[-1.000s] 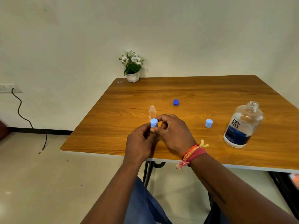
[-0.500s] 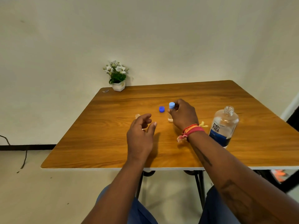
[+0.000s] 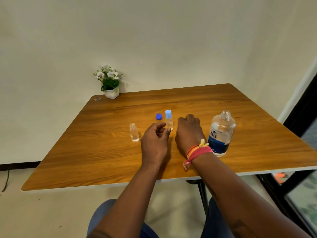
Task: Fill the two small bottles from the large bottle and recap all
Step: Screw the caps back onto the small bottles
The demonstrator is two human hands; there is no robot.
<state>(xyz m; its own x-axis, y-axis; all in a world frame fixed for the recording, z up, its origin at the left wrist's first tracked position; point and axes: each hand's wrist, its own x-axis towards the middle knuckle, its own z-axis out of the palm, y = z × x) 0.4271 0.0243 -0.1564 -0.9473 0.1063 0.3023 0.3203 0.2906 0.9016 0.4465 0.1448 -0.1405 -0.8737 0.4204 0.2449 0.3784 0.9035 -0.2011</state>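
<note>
A small clear bottle with a light blue cap stands upright mid-table, free of both hands. A second small bottle stands uncapped to its left. The large clear bottle with a dark blue label stands uncapped at the right. A dark blue cap lies just left of the capped bottle. My left hand hovers between the two small bottles, fingers loosely curled and holding nothing. My right hand is between the capped bottle and the large bottle, back up, its fingertips curled down out of sight.
A white pot of flowers stands at the far left corner of the wooden table, against the wall. The table's near edge runs just under my forearms. A dark frame stands on the floor at the right.
My right hand set the capped small bottle down near the dark blue cap and let go, then shifted right. My left hand came off the bottle and drifted slightly.
</note>
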